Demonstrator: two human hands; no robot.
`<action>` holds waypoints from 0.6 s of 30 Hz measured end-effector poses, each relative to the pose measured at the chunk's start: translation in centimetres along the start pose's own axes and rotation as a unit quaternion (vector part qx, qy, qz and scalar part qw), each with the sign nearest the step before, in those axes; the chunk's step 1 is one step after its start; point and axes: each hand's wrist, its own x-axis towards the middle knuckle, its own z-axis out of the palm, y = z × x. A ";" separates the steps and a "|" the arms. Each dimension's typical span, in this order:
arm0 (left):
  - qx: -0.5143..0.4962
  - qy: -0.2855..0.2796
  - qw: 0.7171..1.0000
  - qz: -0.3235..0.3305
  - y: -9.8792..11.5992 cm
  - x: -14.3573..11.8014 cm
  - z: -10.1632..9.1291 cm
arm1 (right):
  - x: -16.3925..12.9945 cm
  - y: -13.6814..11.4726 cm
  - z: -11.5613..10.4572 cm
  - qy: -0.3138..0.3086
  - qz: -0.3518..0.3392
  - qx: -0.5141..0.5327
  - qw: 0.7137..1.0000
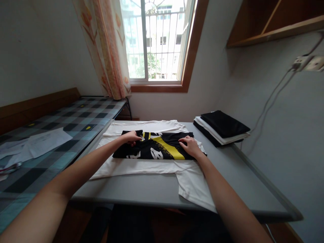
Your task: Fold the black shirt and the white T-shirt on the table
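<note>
Both hands are laid on a folded black-and-yellow shirt (157, 146) — the left hand (130, 137) is curled shut on its upper left edge, while the right hand (190, 145) is pressed flat, fingers spread, on its right end. Beneath this shirt a white shirt (141, 167) is spread over the grey table (227, 179). Right of the shirt — well apart — a stack of folded clothes (221, 127) is seen.

I see a folded stack of black and white clothes (222, 128) at the grey table's (235, 168) far right corner, a checked bed (76, 118) with papers (37, 143) left, a floral curtain (107, 47) beside the barred window (158, 38), and a wooden shelf (275, 22) top right.
</note>
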 end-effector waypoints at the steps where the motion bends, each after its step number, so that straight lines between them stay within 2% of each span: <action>1: 0.000 0.007 1.000 0.009 0.2 -0.1 -0.2 | 0.0 0.0 0.0 -0.001 0.001 0.001 1.000; 5: -0.011 0.017 0.999 0.031 1.1 -0.5 -0.3 | 0.0 0.0 0.1 0.000 0.001 0.004 1.000; 8: -0.024 -0.004 1.000 0.015 1.3 -0.3 0.6 | 0.0 -0.1 0.0 -0.001 0.005 0.004 1.000; 10: -0.031 -0.002 0.999 0.027 1.1 -0.1 1.2 | 0.0 -0.1 0.0 -0.004 0.008 0.002 1.000; 12: -0.023 0.045 0.996 0.067 0.7 0.1 1.5 | 0.0 -0.1 -0.1 -0.008 0.010 0.000 1.000; 14: 0.020 0.130 0.983 0.131 0.2 0.1 1.8 | 0.0 -0.2 -0.1 -0.010 0.010 0.001 1.000; 16: 0.090 0.213 0.952 0.200 -0.5 0.0 2.4 | 0.0 -0.2 -0.1 -0.011 0.009 0.003 1.000; 18: 0.156 0.253 0.923 0.244 -1.2 -0.3 3.4 | 0.0 -0.2 -0.1 -0.011 0.009 0.004 1.000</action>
